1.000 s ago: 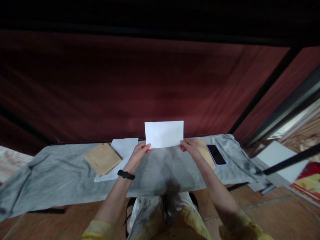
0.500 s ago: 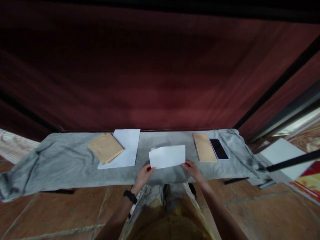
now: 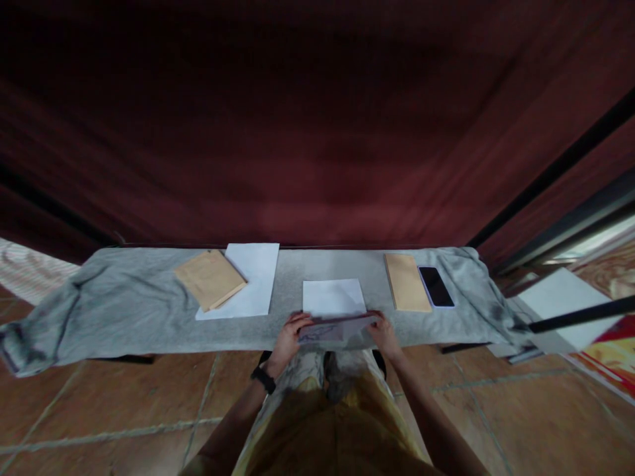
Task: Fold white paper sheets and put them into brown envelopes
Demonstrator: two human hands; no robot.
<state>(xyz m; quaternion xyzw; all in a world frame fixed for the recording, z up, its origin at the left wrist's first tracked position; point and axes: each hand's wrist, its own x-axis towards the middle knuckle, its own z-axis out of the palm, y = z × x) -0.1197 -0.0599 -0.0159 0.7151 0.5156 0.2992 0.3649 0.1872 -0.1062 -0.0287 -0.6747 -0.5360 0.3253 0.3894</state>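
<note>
My left hand and my right hand are closed on opposite ends of a sheet of paper, close to the near edge of the cloth. The sheet looks like a narrow, shaded strip tilted steeply, with dark lines on the face turned to me. Just beyond it a white paper lies flat; whether the two are joined by a fold, I cannot tell. A black band circles my left wrist.
Grey cloth covers the narrow table. To the left, brown envelopes overlap white paper. On the right lie a tan pad or envelope stack and a phone. Dark red fabric rises behind.
Both hands have drawn the held paper slightly nearer and tipped it; its bright white face has given way to a shaded face with dark lines. The white paper beyond is now exposed.
</note>
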